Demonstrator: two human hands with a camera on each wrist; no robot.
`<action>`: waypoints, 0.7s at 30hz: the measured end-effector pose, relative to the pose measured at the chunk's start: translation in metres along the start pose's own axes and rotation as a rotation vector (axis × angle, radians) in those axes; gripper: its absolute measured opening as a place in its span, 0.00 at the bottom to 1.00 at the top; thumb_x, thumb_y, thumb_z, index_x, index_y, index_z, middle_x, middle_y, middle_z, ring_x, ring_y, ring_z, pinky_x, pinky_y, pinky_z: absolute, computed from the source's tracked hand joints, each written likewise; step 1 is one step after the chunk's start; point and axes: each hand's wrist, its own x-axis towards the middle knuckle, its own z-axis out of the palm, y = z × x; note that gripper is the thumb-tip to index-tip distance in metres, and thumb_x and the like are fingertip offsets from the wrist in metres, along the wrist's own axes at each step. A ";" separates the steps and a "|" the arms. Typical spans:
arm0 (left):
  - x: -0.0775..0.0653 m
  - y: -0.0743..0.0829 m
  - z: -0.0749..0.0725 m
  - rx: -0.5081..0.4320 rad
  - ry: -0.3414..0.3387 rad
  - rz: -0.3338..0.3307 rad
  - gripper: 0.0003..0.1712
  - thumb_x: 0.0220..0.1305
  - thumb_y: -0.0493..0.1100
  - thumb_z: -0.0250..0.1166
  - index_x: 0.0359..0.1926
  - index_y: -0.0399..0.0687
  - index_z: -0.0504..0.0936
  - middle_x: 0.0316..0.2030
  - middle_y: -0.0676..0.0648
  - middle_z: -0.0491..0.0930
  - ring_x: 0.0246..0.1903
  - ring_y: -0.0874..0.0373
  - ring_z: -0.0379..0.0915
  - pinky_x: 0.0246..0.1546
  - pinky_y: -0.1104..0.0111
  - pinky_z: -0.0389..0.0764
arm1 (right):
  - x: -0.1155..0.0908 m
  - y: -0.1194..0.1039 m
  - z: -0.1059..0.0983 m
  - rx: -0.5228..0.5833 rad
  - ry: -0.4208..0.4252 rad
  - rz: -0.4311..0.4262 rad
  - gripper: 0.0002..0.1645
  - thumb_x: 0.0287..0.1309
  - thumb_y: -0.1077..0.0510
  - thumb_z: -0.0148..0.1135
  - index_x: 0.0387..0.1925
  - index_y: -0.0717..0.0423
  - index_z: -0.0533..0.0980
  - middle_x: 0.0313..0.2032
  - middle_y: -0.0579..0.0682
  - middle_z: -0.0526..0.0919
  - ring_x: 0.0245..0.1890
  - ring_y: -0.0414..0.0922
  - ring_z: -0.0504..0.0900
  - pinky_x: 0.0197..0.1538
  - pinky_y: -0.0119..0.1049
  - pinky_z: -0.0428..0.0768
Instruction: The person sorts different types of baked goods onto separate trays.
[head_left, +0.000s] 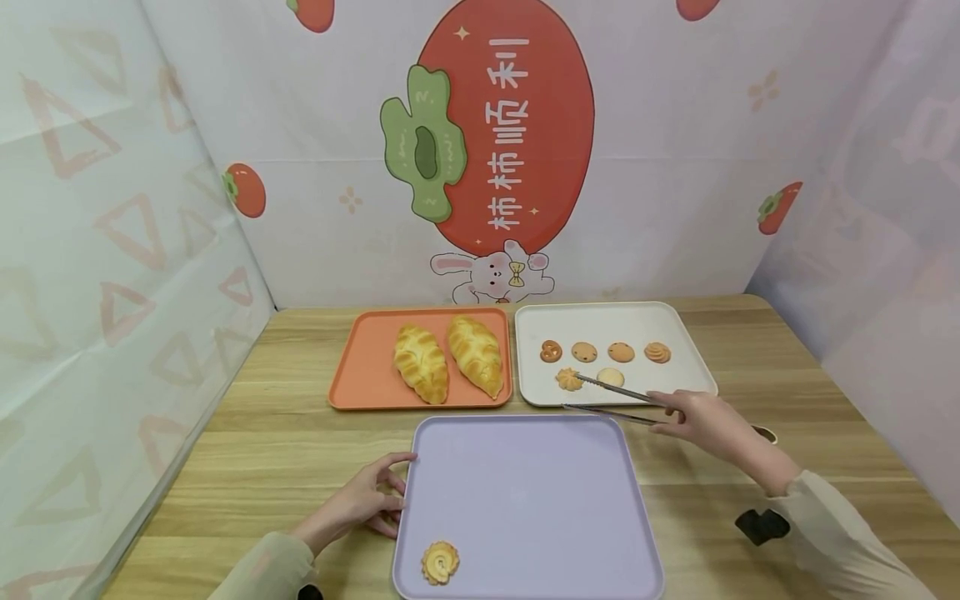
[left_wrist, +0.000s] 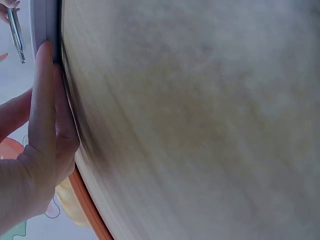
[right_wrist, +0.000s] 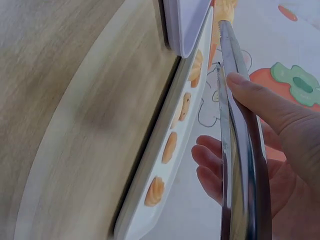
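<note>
My right hand (head_left: 705, 423) holds metal tongs (head_left: 615, 387) over the near edge of the white tray (head_left: 536, 323). The tongs' arms are spread, and in the head view one tip overlaps a flower-shaped cookie (head_left: 568, 380). A pale round cookie (head_left: 611, 377) lies beside it. On the purple tray (head_left: 525, 500), a ruffled round cookie (head_left: 439, 563) lies near the front left corner. At that tray's left rim rests my left hand (head_left: 367, 498); the left wrist view shows its extended fingers (left_wrist: 42, 95) against the side.
Farther back on the white tray are a pretzel (head_left: 551, 351), two speckled cookies (head_left: 584, 352) and a swirled cookie (head_left: 657, 352). An orange tray (head_left: 367, 358) at the back left bears two bread loaves (head_left: 422, 364). Patterned cloth (head_left: 300, 125) encloses the wooden table (head_left: 262, 467).
</note>
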 end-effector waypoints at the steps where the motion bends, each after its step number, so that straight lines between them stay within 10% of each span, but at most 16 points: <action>1: 0.000 0.000 0.000 0.000 0.000 0.000 0.38 0.50 0.23 0.56 0.63 0.36 0.53 0.33 0.40 0.66 0.20 0.54 0.73 0.19 0.58 0.83 | 0.000 -0.001 0.000 -0.005 0.007 -0.010 0.27 0.46 0.53 0.64 0.48 0.62 0.74 0.28 0.47 0.78 0.24 0.37 0.71 0.22 0.29 0.72; 21: -0.001 0.003 0.000 -0.005 -0.004 -0.007 0.37 0.50 0.23 0.56 0.63 0.36 0.54 0.33 0.41 0.66 0.20 0.56 0.73 0.20 0.58 0.83 | 0.006 -0.028 0.010 -0.003 -0.011 -0.134 0.27 0.41 0.54 0.67 0.47 0.59 0.75 0.27 0.45 0.77 0.26 0.39 0.75 0.24 0.29 0.74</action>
